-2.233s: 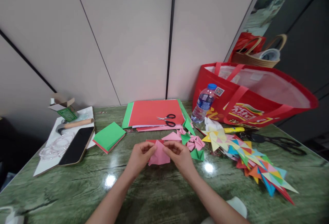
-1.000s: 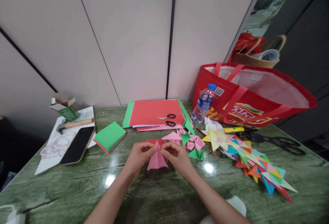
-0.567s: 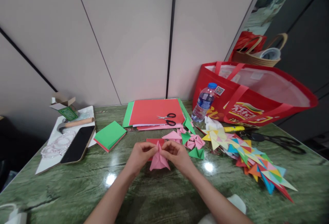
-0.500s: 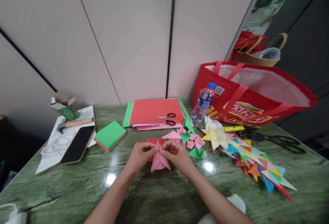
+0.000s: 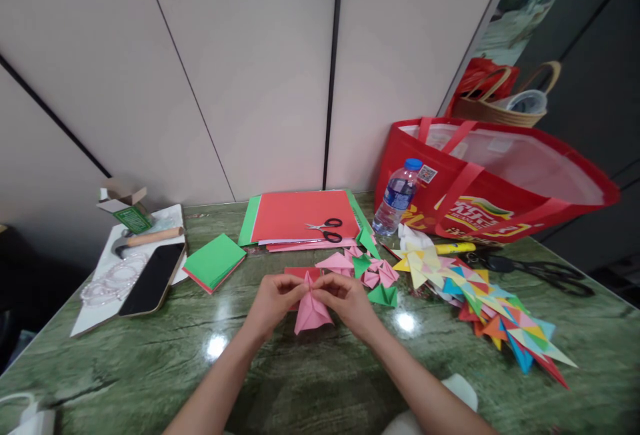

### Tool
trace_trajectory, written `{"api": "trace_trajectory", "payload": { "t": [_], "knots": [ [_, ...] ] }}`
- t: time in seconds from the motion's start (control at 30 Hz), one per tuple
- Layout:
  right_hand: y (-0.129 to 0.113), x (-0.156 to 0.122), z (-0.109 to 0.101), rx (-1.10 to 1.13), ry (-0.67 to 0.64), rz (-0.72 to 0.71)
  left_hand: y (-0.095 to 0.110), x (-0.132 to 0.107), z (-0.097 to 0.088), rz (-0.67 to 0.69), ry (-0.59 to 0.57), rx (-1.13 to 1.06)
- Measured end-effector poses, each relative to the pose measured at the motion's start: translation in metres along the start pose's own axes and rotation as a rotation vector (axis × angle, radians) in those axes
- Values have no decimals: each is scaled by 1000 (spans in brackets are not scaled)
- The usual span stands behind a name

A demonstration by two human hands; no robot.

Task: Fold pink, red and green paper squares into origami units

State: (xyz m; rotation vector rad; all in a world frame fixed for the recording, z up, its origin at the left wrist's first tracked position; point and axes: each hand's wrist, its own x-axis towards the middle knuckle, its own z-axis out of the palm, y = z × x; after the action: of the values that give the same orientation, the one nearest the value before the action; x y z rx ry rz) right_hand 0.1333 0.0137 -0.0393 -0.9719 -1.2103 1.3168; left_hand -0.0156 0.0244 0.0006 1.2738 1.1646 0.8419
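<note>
On the near half of the counter (image 5: pixel 150 368), pink paper (image 5: pixel 313 318): being held between both hands, its flared end being spread toward the person, its narrow tip being pointed away; whether its near edge is being borne by the counter cannot be told.
Long axis of the paper: being aligned roughly near to far, with the flared end being tipped slightly rightward.
Left hand (image 5: pixel 274 300): being closed in a narrow grip, the tip's left side being pinched by thumb and fingers.
Right hand (image 5: pixel 350 300): being set in a matching narrow grip on the right side.
Nearer hand: neither being favoured, the paper being touched by both and the grips being parted only by the tip.
Red paper (image 5: pixel 298 271): being partly covered, just beyond the hands.
Pink folded pieces (image 5: pixel 336 262): being grouped with green ones beyond the right hand.
Sheet stack (image 5: pixel 285 212): being topped by scissors (image 5: pixel 331 223), farther back near the wall.
</note>
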Motion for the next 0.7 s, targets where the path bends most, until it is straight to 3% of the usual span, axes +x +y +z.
{"api": "trace_trajectory", "payload": {
  "t": [0.7],
  "knots": [
    [2, 0, 1, -26, 54, -50, 1, -1, 0, 17, -8, 11]
  ]
}}
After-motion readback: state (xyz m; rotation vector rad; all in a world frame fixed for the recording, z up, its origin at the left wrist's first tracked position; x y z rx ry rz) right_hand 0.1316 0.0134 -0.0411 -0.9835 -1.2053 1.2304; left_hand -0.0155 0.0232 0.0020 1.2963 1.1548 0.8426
